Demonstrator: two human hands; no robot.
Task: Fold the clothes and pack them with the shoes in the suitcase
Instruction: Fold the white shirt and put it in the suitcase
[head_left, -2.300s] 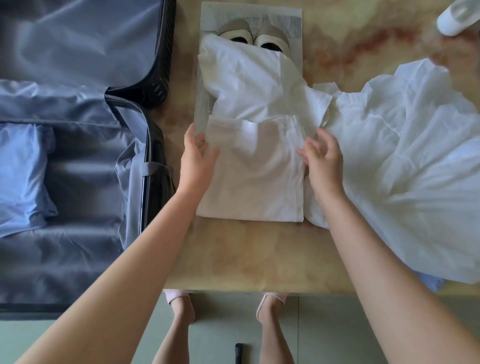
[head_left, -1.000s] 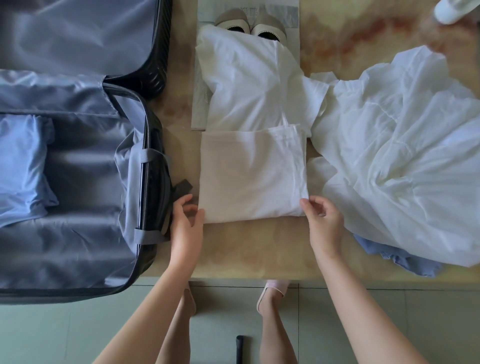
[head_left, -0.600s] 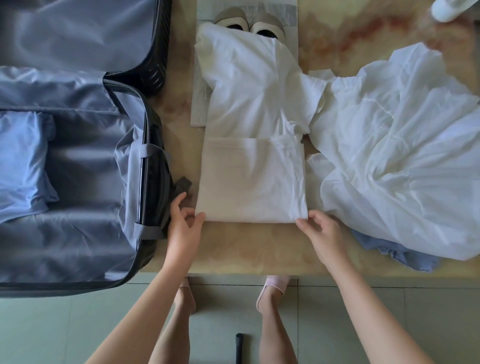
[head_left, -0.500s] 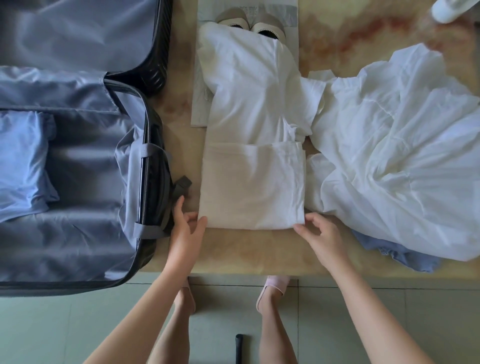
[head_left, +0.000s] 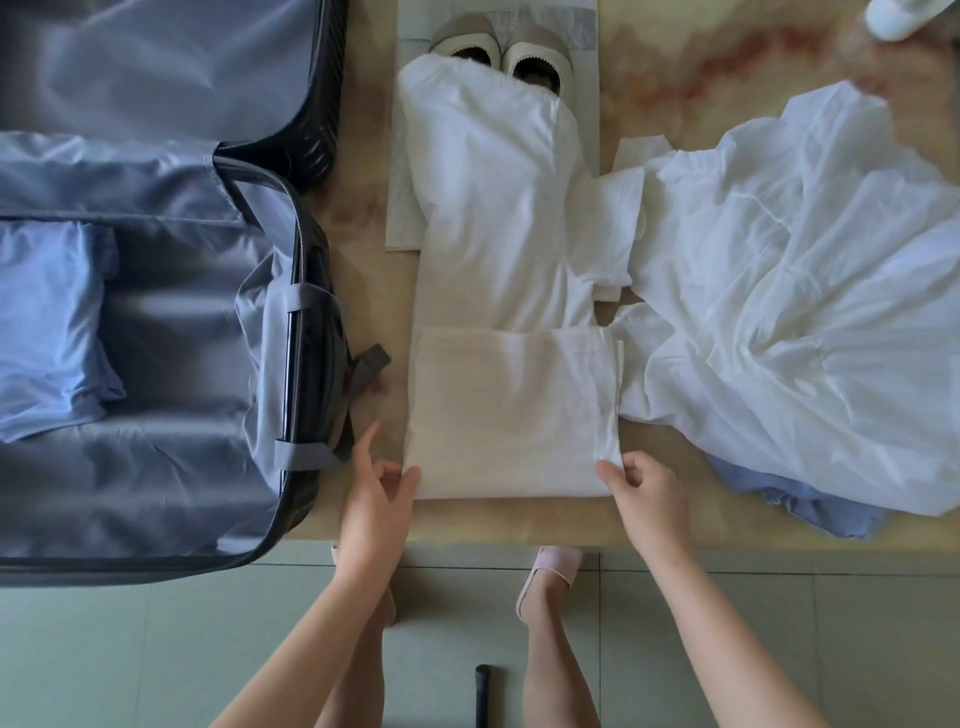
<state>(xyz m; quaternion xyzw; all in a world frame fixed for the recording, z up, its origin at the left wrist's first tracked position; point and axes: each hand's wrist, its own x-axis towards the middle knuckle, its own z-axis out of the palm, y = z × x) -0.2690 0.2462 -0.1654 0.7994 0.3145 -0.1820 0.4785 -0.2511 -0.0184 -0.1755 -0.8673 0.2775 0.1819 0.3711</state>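
Observation:
A white shirt (head_left: 498, 249) lies lengthwise on the table, its lower part folded up into a rectangle (head_left: 511, 410). My left hand (head_left: 376, 491) pinches the fold's near left corner. My right hand (head_left: 644, 491) pinches its near right corner. A pair of beige shoes (head_left: 501, 52) stands at the far end, partly under the shirt's top. The open suitcase (head_left: 306, 291) lies at the left with a folded blue garment (head_left: 49, 332) inside.
A crumpled white garment (head_left: 810, 291) fills the table's right side, with a blue cloth (head_left: 810, 506) showing under its near edge. A white object (head_left: 904, 18) sits at the far right corner. The marble table edge (head_left: 519, 535) runs just before my feet.
Both hands moved from the fold's far edge to its near corners and took hold. The folded part has slid toward me and the shoes show more.

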